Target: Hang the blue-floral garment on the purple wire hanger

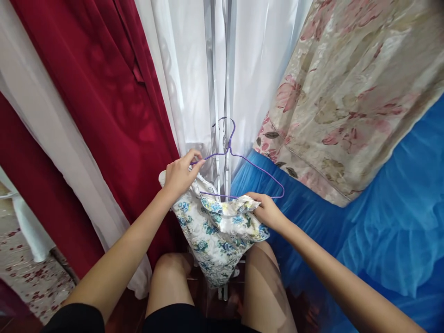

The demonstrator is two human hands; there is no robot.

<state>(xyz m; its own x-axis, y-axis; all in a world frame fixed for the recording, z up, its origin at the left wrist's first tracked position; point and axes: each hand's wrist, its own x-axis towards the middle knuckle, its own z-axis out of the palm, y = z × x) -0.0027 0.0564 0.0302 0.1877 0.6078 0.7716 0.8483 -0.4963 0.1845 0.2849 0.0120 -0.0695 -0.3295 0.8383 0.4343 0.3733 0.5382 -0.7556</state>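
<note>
A purple wire hanger (265, 171) is in front of me, its hook pointing up. My left hand (180, 173) pinches the hanger's left arm, where one side of a white garment with blue flowers (217, 245) is on the hanger. The garment's other side is gathered in my right hand (265, 208), whose fingers are closed on the fabric just below the hanger's right end. That right end of the hanger shows bare. The garment hangs down between my knees. Part of my right hand's fingers is hidden by the cloth.
Long white fabric (187, 69) with narrow silver strips hangs straight ahead, behind the hanger. Dark red cloth (114, 106) hangs at the left. On the right are a beige floral garment (343, 106) and blue pleated fabric (388, 222). My legs flank the garment.
</note>
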